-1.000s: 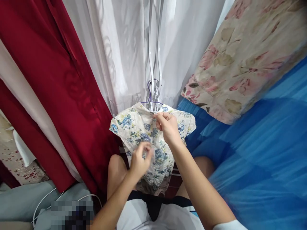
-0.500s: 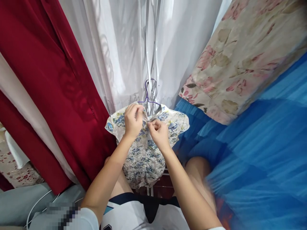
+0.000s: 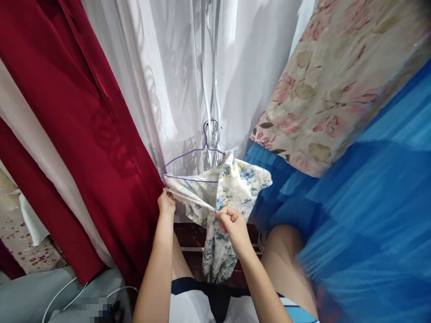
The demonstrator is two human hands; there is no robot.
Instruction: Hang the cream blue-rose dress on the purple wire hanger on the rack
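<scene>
A white floral top with blue and yellow flowers hangs from a purple hanger. Its right shoulder is still over the hanger, while the left arm of the hanger is bare. My left hand pinches the edge of the cloth below the hanger's left end. With closed fingers, my right hand grips the top's edge near the middle. Between the two hands the edge is stretched in a slanting line. The lower part of the top hangs bunched between my knees.
White curtains and pale metal bars stand behind the hanger. Red cloth hangs at left. On the right are a pink-flowered cloth and blue tulle. A white cable lies at lower left.
The top's left shoulder has come off the hanger, baring its left arm. My left hand has moved left and down with the cloth edge; my right hand has moved down and slightly right.
</scene>
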